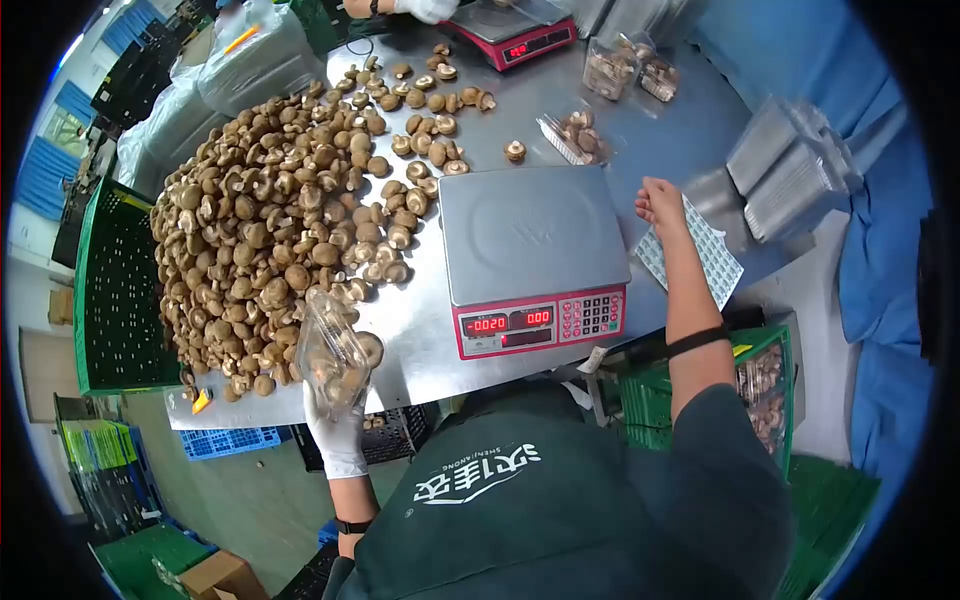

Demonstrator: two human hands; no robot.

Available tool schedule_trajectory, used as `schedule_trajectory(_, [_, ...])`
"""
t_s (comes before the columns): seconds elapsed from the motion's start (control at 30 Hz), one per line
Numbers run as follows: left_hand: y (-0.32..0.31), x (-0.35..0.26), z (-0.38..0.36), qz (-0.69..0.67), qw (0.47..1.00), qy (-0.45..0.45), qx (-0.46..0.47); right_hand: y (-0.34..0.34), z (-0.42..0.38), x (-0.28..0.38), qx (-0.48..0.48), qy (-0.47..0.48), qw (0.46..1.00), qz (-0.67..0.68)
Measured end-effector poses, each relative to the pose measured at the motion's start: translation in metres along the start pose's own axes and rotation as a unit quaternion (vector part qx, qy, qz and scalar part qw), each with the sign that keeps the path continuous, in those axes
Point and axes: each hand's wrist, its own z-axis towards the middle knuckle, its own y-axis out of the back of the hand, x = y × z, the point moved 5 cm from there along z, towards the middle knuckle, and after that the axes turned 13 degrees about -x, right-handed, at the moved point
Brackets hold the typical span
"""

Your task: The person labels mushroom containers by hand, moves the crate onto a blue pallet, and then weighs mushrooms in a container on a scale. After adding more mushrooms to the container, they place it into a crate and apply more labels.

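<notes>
My left hand [335, 430], in a white glove, is wrapped round a clear plastic box of mushrooms [335, 360] at the front edge of the metal table [400, 350], beside the big mushroom pile [250, 230]. My bare right hand [661, 205] has its fingers curled together over the table, right of the scale [535, 240] and at the upper end of a sheet of labels [700, 255]. Whether a small thing is between those fingers is hidden. Nothing lies on the scale's plate, and its red display reads -0.020 and 0.00.
Another person's gloved hand [428, 8] is by a second red scale [515, 38] at the top. Filled boxes [610, 68] and an open box of mushrooms [575, 138] stand behind my scale. Stacked empty boxes [795, 170] are at right; green crates [125, 290] flank the table.
</notes>
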Motion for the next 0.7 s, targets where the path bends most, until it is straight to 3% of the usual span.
schedule_trajectory(0.03, [0.005,-0.001,-0.003,-0.004,1.0,-0.003,0.0,-0.008,0.013,-0.009,0.004,0.003,1.0,0.0])
schedule_trajectory(0.1, [0.02,0.003,-0.003,0.016,0.999,-0.001,-0.038,-0.018,0.042,-0.022,-0.002,-0.078,0.997,0.019])
schedule_trajectory(0.2, [0.041,0.009,0.003,0.005,1.0,0.014,0.0,-0.034,0.062,-0.024,-0.017,-0.093,0.995,0.029])
schedule_trajectory(0.37, [0.039,0.011,-0.014,0.017,1.0,0.008,-0.011,-0.07,0.096,-0.047,0.036,-0.222,0.969,0.103])
schedule_trajectory(0.4, [0.038,0.012,-0.016,0.015,1.0,0.01,-0.015,-0.078,0.089,-0.038,0.04,-0.219,0.969,0.103])
schedule_trajectory(0.47, [0.041,0.012,-0.016,0.011,1.0,0.009,-0.021,-0.082,0.064,-0.01,-0.076,-0.16,0.983,0.054])
schedule_trajectory(0.6, [0.043,0.014,-0.014,0.015,0.999,0.029,-0.027,-0.102,0.079,-0.004,-0.054,-0.156,0.986,-0.001])
schedule_trajectory(0.7, [0.041,0.017,-0.011,0.019,0.999,0.031,-0.028,-0.105,0.081,0.004,-0.104,-0.142,0.984,-0.003])
